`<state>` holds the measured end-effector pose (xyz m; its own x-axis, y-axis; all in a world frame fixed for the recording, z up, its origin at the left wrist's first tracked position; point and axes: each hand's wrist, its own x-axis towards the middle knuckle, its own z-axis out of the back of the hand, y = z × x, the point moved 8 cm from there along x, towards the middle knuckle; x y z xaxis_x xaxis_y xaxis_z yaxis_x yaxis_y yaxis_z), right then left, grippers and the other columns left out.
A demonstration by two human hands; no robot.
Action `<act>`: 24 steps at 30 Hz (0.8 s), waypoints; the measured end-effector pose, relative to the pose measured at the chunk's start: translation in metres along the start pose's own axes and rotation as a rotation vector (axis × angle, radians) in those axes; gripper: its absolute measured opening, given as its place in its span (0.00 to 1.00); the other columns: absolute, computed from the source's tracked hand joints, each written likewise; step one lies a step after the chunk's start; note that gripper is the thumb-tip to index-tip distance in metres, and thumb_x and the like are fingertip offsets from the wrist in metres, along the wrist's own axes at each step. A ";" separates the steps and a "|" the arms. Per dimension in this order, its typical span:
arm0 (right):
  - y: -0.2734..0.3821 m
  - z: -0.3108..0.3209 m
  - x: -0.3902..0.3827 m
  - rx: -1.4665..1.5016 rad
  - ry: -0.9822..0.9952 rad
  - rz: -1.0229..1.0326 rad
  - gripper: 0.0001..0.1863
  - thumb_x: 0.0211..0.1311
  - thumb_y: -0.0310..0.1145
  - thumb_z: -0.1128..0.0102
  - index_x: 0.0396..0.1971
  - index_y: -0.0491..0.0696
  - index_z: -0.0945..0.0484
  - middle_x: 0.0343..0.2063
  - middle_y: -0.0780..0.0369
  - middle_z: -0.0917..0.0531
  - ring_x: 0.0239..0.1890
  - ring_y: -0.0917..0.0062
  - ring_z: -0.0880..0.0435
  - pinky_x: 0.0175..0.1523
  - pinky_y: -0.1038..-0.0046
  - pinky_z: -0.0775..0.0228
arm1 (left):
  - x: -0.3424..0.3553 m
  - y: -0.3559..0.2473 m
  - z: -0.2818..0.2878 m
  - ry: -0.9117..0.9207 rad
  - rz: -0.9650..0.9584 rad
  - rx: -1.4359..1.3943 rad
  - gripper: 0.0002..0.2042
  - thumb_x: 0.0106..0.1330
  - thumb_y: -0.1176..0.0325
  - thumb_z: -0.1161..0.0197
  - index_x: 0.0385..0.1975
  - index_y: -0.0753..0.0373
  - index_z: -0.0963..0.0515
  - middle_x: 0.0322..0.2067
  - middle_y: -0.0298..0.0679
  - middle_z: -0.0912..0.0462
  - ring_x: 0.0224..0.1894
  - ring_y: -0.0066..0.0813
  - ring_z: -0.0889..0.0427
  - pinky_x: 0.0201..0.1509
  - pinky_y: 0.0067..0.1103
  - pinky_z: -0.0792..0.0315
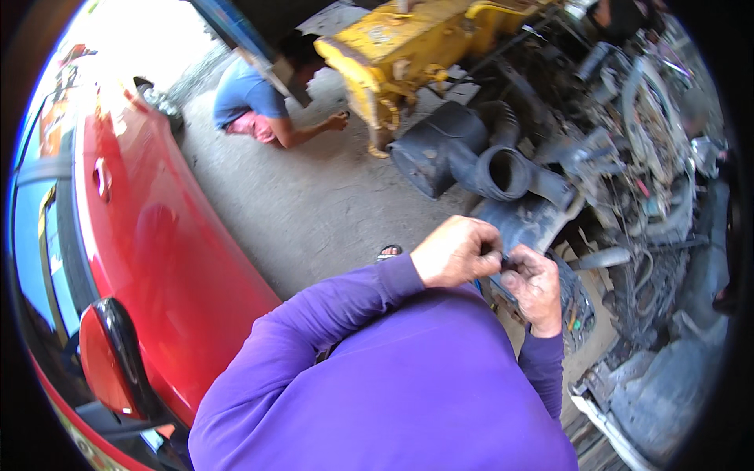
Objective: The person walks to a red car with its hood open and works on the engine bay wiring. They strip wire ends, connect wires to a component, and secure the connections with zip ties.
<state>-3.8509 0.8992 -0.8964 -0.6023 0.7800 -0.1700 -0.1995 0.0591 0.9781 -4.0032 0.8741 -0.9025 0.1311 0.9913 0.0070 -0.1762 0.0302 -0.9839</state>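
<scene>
Workshop surroundings, viewed from above. We observe a grey concrete floor (306, 200) running between a red car (161, 228) at left and a dense mass of dark, greasy machinery (624, 149) at right. We note the car's side mirror (110, 357), red with a black edge. Toward the upper left we see strong white light, with a slanting blue beam (233, 25) beside it; at upper centre we find a yellow metal structure (408, 47).
</scene>
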 end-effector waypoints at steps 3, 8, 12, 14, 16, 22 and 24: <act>-0.012 -0.017 0.005 0.127 0.055 -0.089 0.26 0.53 0.51 0.21 0.23 0.42 0.21 0.22 0.68 0.21 0.25 0.85 0.24 0.32 0.81 0.34 | -0.017 0.002 0.003 0.104 -0.046 -0.121 0.08 0.58 0.69 0.31 0.30 0.68 0.19 0.24 0.43 0.18 0.29 0.27 0.19 0.35 0.26 0.25; -0.030 -0.061 0.012 0.442 0.272 -0.199 0.21 0.58 0.43 0.23 0.31 0.39 0.19 0.29 0.61 0.17 0.28 0.77 0.16 0.37 0.75 0.23 | -0.044 0.029 0.014 0.226 0.174 -0.620 0.05 0.61 0.72 0.35 0.28 0.67 0.18 0.23 0.35 0.17 0.30 0.17 0.21 0.35 0.22 0.27; -0.040 -0.098 0.008 0.654 0.469 -0.363 0.14 0.64 0.31 0.28 0.42 0.37 0.18 0.33 0.58 0.15 0.33 0.75 0.14 0.41 0.73 0.20 | -0.068 0.063 0.015 0.266 0.159 -0.816 0.06 0.62 0.73 0.37 0.32 0.69 0.16 0.28 0.35 0.14 0.32 0.18 0.19 0.39 0.20 0.24; -0.059 -0.106 0.006 0.472 0.490 -0.503 0.12 0.65 0.29 0.30 0.43 0.37 0.18 0.33 0.58 0.14 0.33 0.75 0.15 0.41 0.73 0.20 | -0.090 0.096 0.020 0.257 0.239 -0.719 0.08 0.63 0.73 0.36 0.37 0.69 0.15 0.30 0.36 0.13 0.33 0.20 0.17 0.43 0.20 0.23; -0.076 -0.102 0.002 0.267 0.432 -0.577 0.10 0.67 0.25 0.34 0.44 0.36 0.18 0.33 0.59 0.14 0.32 0.77 0.16 0.41 0.75 0.21 | -0.111 0.119 0.036 0.236 0.366 -0.611 0.15 0.65 0.70 0.33 0.50 0.68 0.16 0.39 0.39 0.12 0.40 0.26 0.15 0.51 0.24 0.21; -0.109 -0.054 -0.001 -0.138 0.149 -0.458 0.10 0.70 0.25 0.39 0.46 0.36 0.19 0.31 0.62 0.15 0.30 0.81 0.18 0.38 0.78 0.25 | -0.223 0.341 0.138 -1.272 0.558 -1.336 0.43 0.66 0.50 0.31 0.73 0.61 0.48 0.64 0.54 0.34 0.61 0.47 0.26 0.57 0.36 0.25; -0.123 -0.024 -0.016 -0.156 0.036 -0.549 0.11 0.70 0.26 0.38 0.46 0.36 0.19 0.31 0.63 0.15 0.30 0.82 0.20 0.38 0.80 0.27 | -0.219 0.377 0.168 -1.458 0.493 -1.467 0.48 0.65 0.47 0.30 0.75 0.62 0.54 0.66 0.56 0.39 0.59 0.50 0.26 0.60 0.36 0.25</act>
<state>-3.8353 0.8640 -1.0168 -0.4035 0.6393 -0.6546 -0.6005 0.3547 0.7166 -4.2618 0.6897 -1.2449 -0.4659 0.2689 -0.8430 0.8441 0.4207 -0.3323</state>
